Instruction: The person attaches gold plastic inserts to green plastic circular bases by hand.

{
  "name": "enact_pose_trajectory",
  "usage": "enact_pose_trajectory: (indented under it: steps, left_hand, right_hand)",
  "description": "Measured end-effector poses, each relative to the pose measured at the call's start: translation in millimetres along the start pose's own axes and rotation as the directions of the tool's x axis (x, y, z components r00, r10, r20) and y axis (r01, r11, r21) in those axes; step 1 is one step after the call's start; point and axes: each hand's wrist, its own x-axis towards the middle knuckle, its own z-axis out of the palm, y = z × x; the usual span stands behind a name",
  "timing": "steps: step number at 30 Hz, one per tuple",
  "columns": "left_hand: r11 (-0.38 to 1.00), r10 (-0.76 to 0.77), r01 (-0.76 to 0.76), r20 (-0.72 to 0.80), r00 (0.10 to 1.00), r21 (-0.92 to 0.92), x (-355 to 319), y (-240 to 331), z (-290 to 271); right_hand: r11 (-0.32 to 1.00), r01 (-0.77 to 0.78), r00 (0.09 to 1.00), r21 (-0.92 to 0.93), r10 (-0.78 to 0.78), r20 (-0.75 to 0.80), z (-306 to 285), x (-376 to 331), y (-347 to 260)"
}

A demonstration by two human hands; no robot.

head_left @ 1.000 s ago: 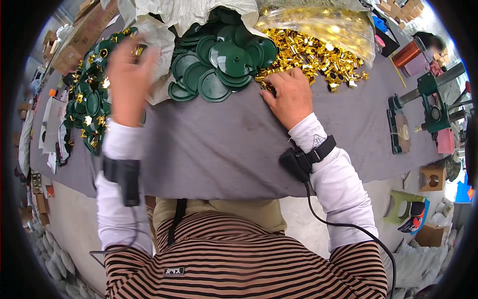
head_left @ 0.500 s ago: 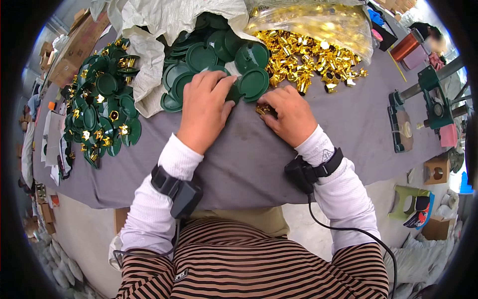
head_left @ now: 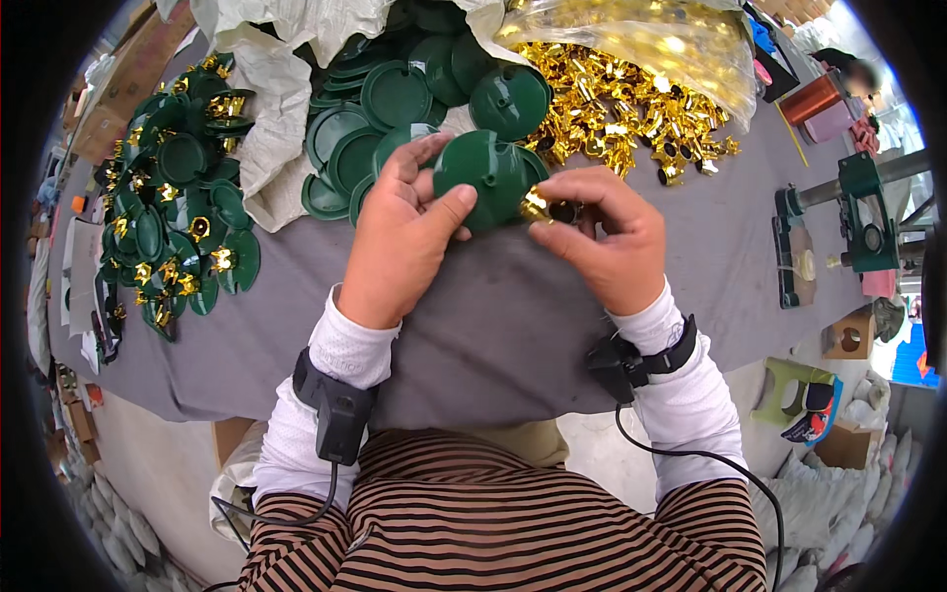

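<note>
Between the thumb and fingers of my left hand is a round green plastic disc, lifted and tilted toward me. My right hand pinches a small shiny gold cup-shaped piece close to the disc's right edge; whether the two touch I cannot tell. Just beyond my left hand, many loose green discs spill from a white woven sack. Behind my right hand spreads a heap of gold pieces, partly under a clear plastic bag.
At the left lies a pile of green discs with gold pieces on them. A green press-like machine stands at the right of the grey-covered table. Another person is at the far right. Cables hang from both my wrist devices.
My left hand has picked up a green disc and drawn it off the pile. My right hand has turned and raised the gold piece toward it.
</note>
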Motion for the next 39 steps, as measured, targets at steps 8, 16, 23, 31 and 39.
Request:
enact_pose_trajectory:
  steps: [8,16,23,31,39]
  left_hand:
    - [0.886,0.217,-0.263,0.16,0.963,0.382,-6.6,-14.3,2.8]
    - [0.726,0.502,-0.541,0.21,0.839,0.425,-11.1,-15.8,8.4]
    - [0.616,0.591,-0.63,0.251,0.767,0.474,-7.2,-11.1,5.6]
    - [0.627,0.739,-0.474,-0.279,0.614,0.618,40.3,68.1,-113.1]
    - [0.179,0.697,-0.589,0.321,0.641,0.788,6.9,18.0,-2.9]
  right_hand:
    - [0.861,0.327,0.945,-0.389,-0.304,0.121,2.7,6.9,9.8]
    - [0.963,-0.26,0.965,0.073,0.262,-0.01,11.5,-3.6,-4.7]
    - [0.683,-0.474,0.869,0.556,0.465,0.169,13.8,0.8,0.5]
    - [0.842,-0.185,0.978,0.507,0.21,0.007,-12.4,12.7,7.6]
    - [0.643,-0.184,0.959,0.743,0.283,-0.007,-20.8,17.4,15.6]
